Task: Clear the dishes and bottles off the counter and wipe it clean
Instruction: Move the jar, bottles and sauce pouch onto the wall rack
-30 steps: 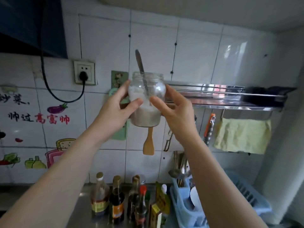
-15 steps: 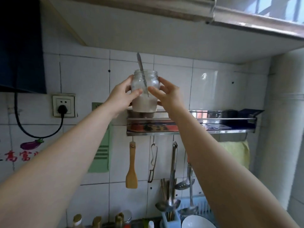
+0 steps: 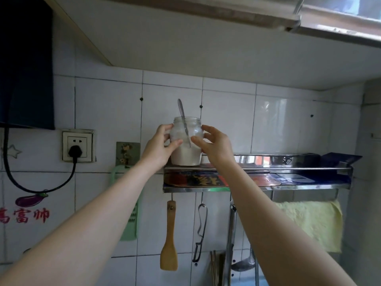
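1. Glass jar (image 3: 186, 141) upright at left end of wall-mounted steel shelf (image 3: 288, 168); base at the shelf's front rail, contact with the shelf surface hidden by the rail, so resting or just above cannot be told.
2. Jar roughly half full of white granular matter; no lid; one metal spoon (image 3: 183, 120) standing in it, handle tilted up-left above the rim, bowl buried and not visible.
3. Left hand (image 3: 159, 147) curled round the jar's left side, thumb across the front, gripping.
4. Right hand (image 3: 214, 146) at the jar's right side, fingers loosely spread; thumb tip at the glass, remaining fingers appear just off it; firm contact cannot be confirmed.
5. Shelf contents: flat printed packets under the rail, designs unreadable; dark items at far right blurred, not identified.
6. Hanging below shelf, counted: one wooden spatula (image 3: 169, 242), one metal peeler-like tool (image 3: 201, 228), one ladle (image 3: 245, 263) mostly hidden behind the right forearm, one yellow cloth (image 3: 313, 221) partly covered by the same forearm.
7. Green plastic board (image 3: 132, 219) on the wall largely hidden by the left forearm.
8. One wall socket (image 3: 78, 145) with one black plug; cable runs off the left edge.
9. Counter not in view; wall stickers at left cut off by the frame edge.
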